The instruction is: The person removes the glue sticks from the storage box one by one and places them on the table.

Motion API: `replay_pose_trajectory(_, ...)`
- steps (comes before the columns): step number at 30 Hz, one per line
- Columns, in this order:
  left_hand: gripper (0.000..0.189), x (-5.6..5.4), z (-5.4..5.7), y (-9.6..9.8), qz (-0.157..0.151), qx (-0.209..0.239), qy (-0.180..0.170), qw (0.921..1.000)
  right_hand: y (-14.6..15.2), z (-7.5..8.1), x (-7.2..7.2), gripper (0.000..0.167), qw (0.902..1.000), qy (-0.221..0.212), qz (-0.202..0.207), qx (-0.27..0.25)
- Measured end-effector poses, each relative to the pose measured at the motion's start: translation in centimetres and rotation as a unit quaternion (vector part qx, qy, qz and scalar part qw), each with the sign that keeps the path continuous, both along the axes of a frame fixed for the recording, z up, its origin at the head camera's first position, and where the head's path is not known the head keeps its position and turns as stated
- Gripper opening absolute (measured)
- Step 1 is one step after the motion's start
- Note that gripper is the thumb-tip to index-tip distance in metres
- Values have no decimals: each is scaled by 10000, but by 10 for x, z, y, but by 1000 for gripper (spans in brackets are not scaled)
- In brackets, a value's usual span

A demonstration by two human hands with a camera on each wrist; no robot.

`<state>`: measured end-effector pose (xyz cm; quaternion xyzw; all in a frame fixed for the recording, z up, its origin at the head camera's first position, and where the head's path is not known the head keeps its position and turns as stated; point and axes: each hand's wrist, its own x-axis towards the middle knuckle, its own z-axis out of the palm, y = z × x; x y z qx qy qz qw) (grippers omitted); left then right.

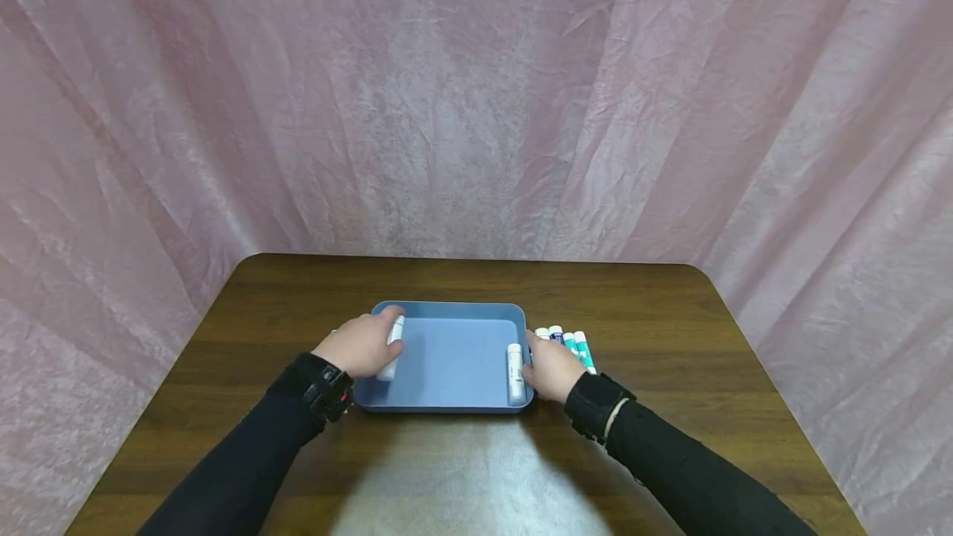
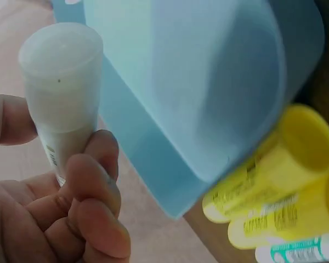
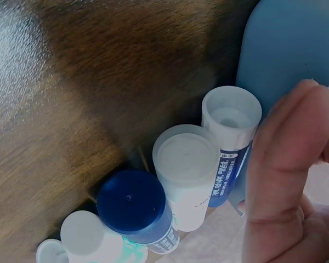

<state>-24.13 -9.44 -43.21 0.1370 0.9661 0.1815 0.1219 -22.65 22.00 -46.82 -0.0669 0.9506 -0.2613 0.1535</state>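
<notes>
My left hand grips a white glue stick between thumb and fingers, over the left end of the blue tray. My right hand is at the tray's right wall, thumb tip beside a second white glue stick inside the tray. In the right wrist view its finger reaches out fairly straight, and no object shows in its grasp. Just beyond that finger stands a row of glue sticks: a blue-and-white one, a white one, a blue-capped one and teal-and-white ones.
Beside the tray's left end, yellow glue sticks and a teal-and-white one lie mostly hidden behind my left hand in the head view. Everything rests on a brown wooden table with a pink curtain behind it.
</notes>
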Motion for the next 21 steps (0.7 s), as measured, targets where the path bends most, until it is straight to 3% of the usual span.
replay_pose_trajectory(12,59,-3,17,-28,249,387,33,9989,-1,1,-2,66,10000,-72,-41,36)
replay_pose_trajectory(21,61,-7,15,-44,387,442,-48,9983,0,-1,-1,67,9999,-106,-59,-12)
